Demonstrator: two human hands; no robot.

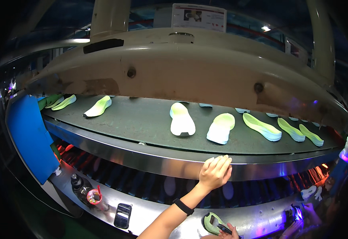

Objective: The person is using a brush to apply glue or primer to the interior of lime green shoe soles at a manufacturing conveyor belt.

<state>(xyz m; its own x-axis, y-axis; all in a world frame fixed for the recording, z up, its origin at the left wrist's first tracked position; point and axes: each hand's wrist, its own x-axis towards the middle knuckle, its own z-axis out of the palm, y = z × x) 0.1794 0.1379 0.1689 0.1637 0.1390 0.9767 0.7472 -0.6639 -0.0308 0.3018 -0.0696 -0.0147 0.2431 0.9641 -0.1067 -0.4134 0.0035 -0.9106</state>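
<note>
My left hand (216,173), with a black band on its wrist, is at the metal front rail (158,160) of a conveyor. Its fingers are bent and close together; their tips and anything in them are hidden. Beyond it on the dark belt (142,115) lie two pale sole pieces, a white one (182,121) and a yellow-green one (221,128). At the lower edge my right hand (230,232) is closed around a slim black-handled tool (224,228). That tool reaches over a green shoe sole (210,228) on the metal ledge below.
More yellow-green soles (261,126) lie along the belt under a beige hood (194,75). On the ledge stand a dark bottle (78,183), a pink-rimmed cup (94,196) and a phone-like black object (123,215). At lower right another person's hands (291,230) work under purple light.
</note>
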